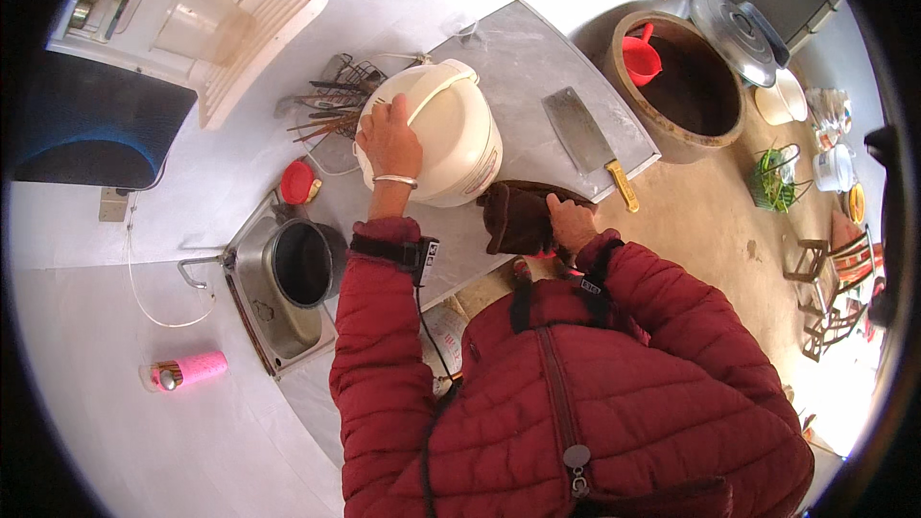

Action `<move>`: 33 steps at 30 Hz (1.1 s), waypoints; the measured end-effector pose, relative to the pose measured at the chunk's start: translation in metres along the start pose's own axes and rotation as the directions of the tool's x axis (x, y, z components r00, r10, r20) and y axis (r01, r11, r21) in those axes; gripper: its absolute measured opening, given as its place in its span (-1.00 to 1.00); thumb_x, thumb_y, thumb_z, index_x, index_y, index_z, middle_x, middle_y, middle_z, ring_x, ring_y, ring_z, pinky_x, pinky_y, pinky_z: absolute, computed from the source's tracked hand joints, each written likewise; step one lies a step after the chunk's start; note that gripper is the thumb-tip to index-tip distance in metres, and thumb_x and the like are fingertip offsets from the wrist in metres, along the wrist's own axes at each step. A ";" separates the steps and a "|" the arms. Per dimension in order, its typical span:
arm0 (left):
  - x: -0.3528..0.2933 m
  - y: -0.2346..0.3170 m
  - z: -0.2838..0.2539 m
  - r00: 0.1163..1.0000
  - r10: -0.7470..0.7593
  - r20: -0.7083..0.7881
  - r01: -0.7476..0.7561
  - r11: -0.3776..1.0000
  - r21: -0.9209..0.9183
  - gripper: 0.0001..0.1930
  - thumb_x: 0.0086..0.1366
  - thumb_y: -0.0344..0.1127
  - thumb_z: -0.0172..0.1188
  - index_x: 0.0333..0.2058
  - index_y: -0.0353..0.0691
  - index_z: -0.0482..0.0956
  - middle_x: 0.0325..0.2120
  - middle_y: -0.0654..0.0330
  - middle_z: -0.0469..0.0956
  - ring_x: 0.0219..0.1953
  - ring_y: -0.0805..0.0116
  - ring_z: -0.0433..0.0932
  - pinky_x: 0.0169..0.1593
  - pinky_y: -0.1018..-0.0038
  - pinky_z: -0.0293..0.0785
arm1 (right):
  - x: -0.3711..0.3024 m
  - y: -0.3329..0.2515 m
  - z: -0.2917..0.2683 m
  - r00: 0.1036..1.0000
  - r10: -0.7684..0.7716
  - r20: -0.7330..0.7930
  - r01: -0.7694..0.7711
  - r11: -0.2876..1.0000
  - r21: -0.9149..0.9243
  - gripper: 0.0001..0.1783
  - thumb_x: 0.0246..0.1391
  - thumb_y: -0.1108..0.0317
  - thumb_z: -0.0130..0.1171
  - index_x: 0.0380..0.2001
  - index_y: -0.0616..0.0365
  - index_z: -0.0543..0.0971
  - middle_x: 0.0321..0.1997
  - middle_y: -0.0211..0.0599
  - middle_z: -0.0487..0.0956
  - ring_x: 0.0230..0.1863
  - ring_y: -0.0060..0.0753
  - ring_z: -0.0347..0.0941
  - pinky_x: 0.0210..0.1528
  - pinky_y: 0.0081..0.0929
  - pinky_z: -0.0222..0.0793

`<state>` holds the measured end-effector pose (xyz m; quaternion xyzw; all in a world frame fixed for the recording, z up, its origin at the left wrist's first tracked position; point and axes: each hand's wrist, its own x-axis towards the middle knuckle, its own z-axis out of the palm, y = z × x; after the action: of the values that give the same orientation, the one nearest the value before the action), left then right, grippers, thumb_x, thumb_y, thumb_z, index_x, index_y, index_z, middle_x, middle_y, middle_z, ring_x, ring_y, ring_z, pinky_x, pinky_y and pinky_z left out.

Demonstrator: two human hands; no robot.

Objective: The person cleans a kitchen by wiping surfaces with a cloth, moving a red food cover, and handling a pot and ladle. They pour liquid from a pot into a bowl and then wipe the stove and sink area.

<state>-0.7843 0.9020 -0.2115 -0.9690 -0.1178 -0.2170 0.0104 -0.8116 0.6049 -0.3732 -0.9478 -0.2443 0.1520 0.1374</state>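
Observation:
A cream rice cooker (446,149) with a carrying handle stands on the grey counter (518,48). My left hand (390,146) grips its left side, its fingertips by one end of the handle; some of the fingers are hard to make out. In my right hand (573,223) is a dark brown cloth (518,218), bunched at the counter's front edge, just in front of the cooker. The fingers press into the fabric. To the right of the cooker a cleaver (580,129) lies flat, its yellow handle sticking out past the counter's edge.
Chopsticks and a wire rack (336,101) are behind the cooker's left side. At left, a dark pot (302,264) sits in the metal sink (264,312), near a red cup (296,182). A large brown vat (628,101) with a red dipper (641,59) stands to the right.

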 end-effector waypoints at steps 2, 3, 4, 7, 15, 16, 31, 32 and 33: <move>-0.002 -0.011 -0.001 0.997 0.075 -0.031 -0.075 0.997 0.007 -0.57 0.08 -0.42 0.05 0.00 -0.04 0.43 -0.24 0.19 0.41 -0.12 0.08 0.35 -0.08 0.11 0.24 | 0.000 -0.001 0.003 1.000 0.023 -0.008 -0.023 1.000 -0.012 -0.80 0.10 0.37 -0.06 -0.18 0.08 0.30 -0.38 0.05 0.54 -0.37 0.10 0.56 -0.42 -0.04 0.47; -0.005 -0.018 -0.003 0.995 0.103 -0.008 -0.103 0.995 -0.008 -0.56 0.08 -0.42 0.05 0.00 -0.04 0.44 -0.25 0.18 0.41 -0.13 0.07 0.35 -0.08 0.12 0.25 | 0.000 -0.001 0.005 0.999 0.035 -0.004 -0.035 0.999 -0.015 -0.79 0.10 0.36 -0.06 -0.18 0.07 0.30 -0.37 0.05 0.53 -0.37 0.09 0.56 -0.42 -0.05 0.47; -0.009 -0.027 -0.006 0.991 0.130 0.013 -0.130 0.991 -0.025 -0.56 0.07 -0.43 0.05 0.00 -0.04 0.45 -0.27 0.17 0.41 -0.15 0.06 0.35 -0.08 0.14 0.26 | -0.001 -0.001 0.006 0.999 0.044 -0.011 -0.044 0.999 -0.015 -0.79 0.10 0.36 -0.05 -0.17 0.07 0.30 -0.36 0.05 0.53 -0.37 0.09 0.56 -0.42 -0.05 0.47; -0.020 -0.052 -0.016 0.978 0.208 0.011 -0.207 0.977 -0.055 -0.50 0.03 -0.46 0.04 0.02 -0.04 0.45 -0.31 0.13 0.42 -0.20 0.04 0.36 -0.10 0.16 0.28 | -0.002 -0.002 0.010 0.997 0.048 -0.055 -0.049 0.999 -0.011 -0.79 0.10 0.34 -0.05 -0.18 0.07 0.30 -0.39 0.02 0.52 -0.39 0.08 0.56 -0.43 -0.06 0.47; -0.061 -0.105 -0.039 0.987 0.139 0.075 -0.131 0.986 -0.104 -0.39 -0.10 -0.47 0.01 0.05 -0.02 0.47 -0.30 0.10 0.45 -0.22 0.02 0.37 -0.11 0.14 0.28 | -0.003 0.003 0.015 0.996 0.057 -0.062 -0.056 0.998 0.018 -0.80 0.11 0.31 -0.06 -0.20 0.08 0.29 -0.40 0.02 0.53 -0.39 0.15 0.53 -0.38 0.02 0.43; -0.065 -0.109 -0.040 0.989 0.141 0.049 -0.135 0.985 -0.107 -0.39 -0.10 -0.47 0.02 0.05 -0.01 0.48 -0.31 0.11 0.45 -0.22 0.03 0.38 -0.11 0.14 0.28 | -0.004 0.006 0.014 0.997 0.051 -0.051 -0.049 0.998 0.039 -0.80 0.11 0.31 -0.06 -0.20 0.09 0.29 -0.40 0.03 0.54 -0.39 0.17 0.53 -0.37 0.04 0.42; -0.072 -0.022 -0.075 0.977 0.185 -0.108 -0.210 0.922 -0.324 -0.49 0.03 -0.41 0.11 0.04 -0.25 0.41 -0.10 -0.03 0.41 0.00 -0.04 0.31 0.11 0.10 0.16 | -0.177 0.214 -0.049 0.858 0.502 0.114 -0.499 0.757 0.423 -0.63 0.02 0.33 0.02 -0.12 0.34 0.43 -0.16 0.22 0.50 -0.05 0.17 0.42 0.01 -0.17 0.31; -0.074 0.001 -0.060 0.986 0.153 -0.071 -0.169 0.864 -0.474 -0.54 0.07 -0.42 0.12 0.01 -0.28 0.42 -0.13 -0.03 0.43 -0.04 -0.03 0.35 0.09 0.13 0.20 | -0.182 0.225 -0.062 0.856 0.516 0.024 -0.457 0.735 0.502 -0.57 0.02 0.34 0.03 -0.03 0.34 0.40 -0.09 0.18 0.49 0.00 0.10 0.41 0.06 -0.21 0.29; -0.077 0.028 -0.038 0.982 0.187 -0.025 -0.160 0.756 -0.635 -0.64 0.10 -0.45 0.12 -0.06 -0.29 0.46 -0.18 0.02 0.47 -0.10 0.10 0.42 0.03 0.25 0.30 | -0.181 0.234 -0.075 0.845 0.529 -0.076 -0.404 0.726 0.556 -0.50 0.02 0.35 0.04 0.05 0.34 0.37 -0.01 0.13 0.48 0.05 0.03 0.40 0.11 -0.26 0.27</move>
<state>-0.8612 0.8546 -0.2083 -0.9265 0.0521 -0.2226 -0.2988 -0.8375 0.3029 -0.3430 -0.9160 0.0718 0.1312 0.3723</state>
